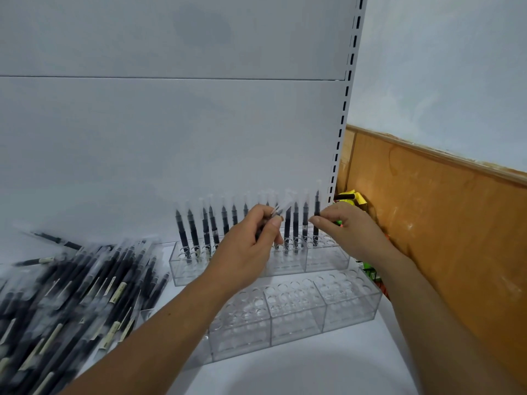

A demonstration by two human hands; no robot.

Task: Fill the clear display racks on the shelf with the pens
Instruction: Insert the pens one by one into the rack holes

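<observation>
Two clear display racks stand on the white shelf. In the back rack (328,259) several black pens (194,233) stand upright along its rear row. The front rack (296,315) holds none. My left hand (248,249) grips a small bunch of pens (278,213) above the back rack. My right hand (345,226) pinches an upright pen (316,220) whose lower end sits in a hole at the rack's right end. A large heap of loose black pens (71,295) in clear sleeves lies at the left of the shelf.
The white back panel (171,124) rises right behind the racks, with a slotted upright (342,109) at its right edge. A wooden board (442,223) leans to the right of the shelf, with yellow and green items (353,196) wedged in the gap.
</observation>
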